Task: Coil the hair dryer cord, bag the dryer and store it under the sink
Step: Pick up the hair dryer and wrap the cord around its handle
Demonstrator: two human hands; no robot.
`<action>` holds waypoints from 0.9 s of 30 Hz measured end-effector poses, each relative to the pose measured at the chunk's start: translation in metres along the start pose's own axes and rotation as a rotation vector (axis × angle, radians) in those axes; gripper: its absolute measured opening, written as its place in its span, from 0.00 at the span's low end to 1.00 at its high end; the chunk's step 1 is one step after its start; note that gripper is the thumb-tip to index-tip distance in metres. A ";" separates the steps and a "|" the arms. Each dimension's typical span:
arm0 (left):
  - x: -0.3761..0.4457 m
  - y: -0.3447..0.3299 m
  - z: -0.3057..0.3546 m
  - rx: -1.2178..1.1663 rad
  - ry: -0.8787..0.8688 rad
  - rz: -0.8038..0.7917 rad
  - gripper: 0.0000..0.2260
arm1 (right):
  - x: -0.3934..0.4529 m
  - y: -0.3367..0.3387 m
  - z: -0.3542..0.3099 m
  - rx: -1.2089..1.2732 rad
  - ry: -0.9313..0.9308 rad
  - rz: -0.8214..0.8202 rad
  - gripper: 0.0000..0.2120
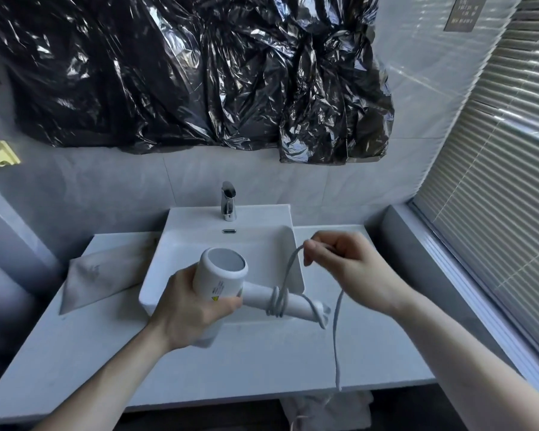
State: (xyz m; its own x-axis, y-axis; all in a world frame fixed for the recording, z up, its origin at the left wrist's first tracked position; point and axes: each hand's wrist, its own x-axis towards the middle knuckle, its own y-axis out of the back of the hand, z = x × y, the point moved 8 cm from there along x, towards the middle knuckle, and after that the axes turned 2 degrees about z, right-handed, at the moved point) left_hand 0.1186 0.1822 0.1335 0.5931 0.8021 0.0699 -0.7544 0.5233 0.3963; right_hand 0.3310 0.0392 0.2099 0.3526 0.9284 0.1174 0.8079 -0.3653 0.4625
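Observation:
My left hand (187,309) grips the barrel of a white hair dryer (220,276) over the white sink (175,244), its handle pointing right. The white cord (288,269) is wound a few turns around the handle. My right hand (346,265) pinches the cord above and to the right of the handle. From there the loose rest of the cord drops past the counter's front edge. A flat grey bag (97,281) lies on the counter to the left of the sink.
A chrome faucet (228,200) stands behind the basin. The white counter (231,368) runs left and right of the sink. Black plastic sheeting (184,73) covers the wall above. Window blinds (511,181) fill the right side. A pale cloth (333,409) lies below the counter.

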 end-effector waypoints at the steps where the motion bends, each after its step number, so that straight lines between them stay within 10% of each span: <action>1: -0.003 -0.004 0.005 -0.028 -0.021 -0.050 0.13 | 0.008 0.004 0.005 0.009 -0.004 0.028 0.17; 8: -0.005 -0.002 0.040 -0.248 -0.112 -0.196 0.08 | 0.031 -0.016 0.059 0.243 -0.207 -0.069 0.16; 15: 0.013 0.016 0.029 -0.464 0.018 0.075 0.11 | 0.006 -0.079 0.089 0.439 -0.297 -0.150 0.19; 27: 0.023 0.036 -0.013 -0.091 0.166 0.347 0.15 | -0.027 -0.065 0.025 -0.126 -0.107 -0.293 0.20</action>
State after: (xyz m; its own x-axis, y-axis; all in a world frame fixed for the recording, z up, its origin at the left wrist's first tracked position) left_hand 0.1012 0.2235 0.1373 0.2503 0.9676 0.0339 -0.9285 0.2300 0.2917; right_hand 0.2809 0.0359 0.1547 0.1665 0.9779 -0.1266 0.8198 -0.0660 0.5688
